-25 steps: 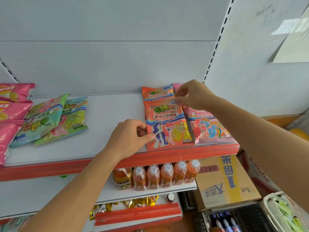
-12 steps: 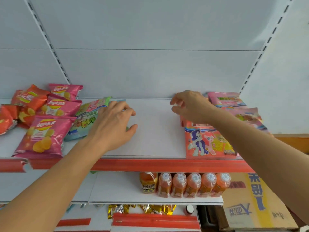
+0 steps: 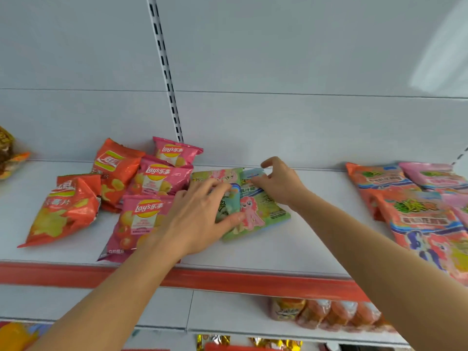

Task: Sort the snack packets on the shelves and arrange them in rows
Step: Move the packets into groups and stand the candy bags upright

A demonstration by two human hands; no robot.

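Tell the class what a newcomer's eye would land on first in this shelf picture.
First come the two hands in the middle of the shelf: the left hand lies flat on the green pony packets, and the right hand pinches their top edge. To the left lies a loose heap of pink chip bags and orange chip bags. At the right end, orange pony packets lie in a row.

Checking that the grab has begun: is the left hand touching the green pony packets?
Touching. The head view shows the left hand lying flat on the green pony packets, its fingers spread across them and the thumb pressed on the print, no gap visible.
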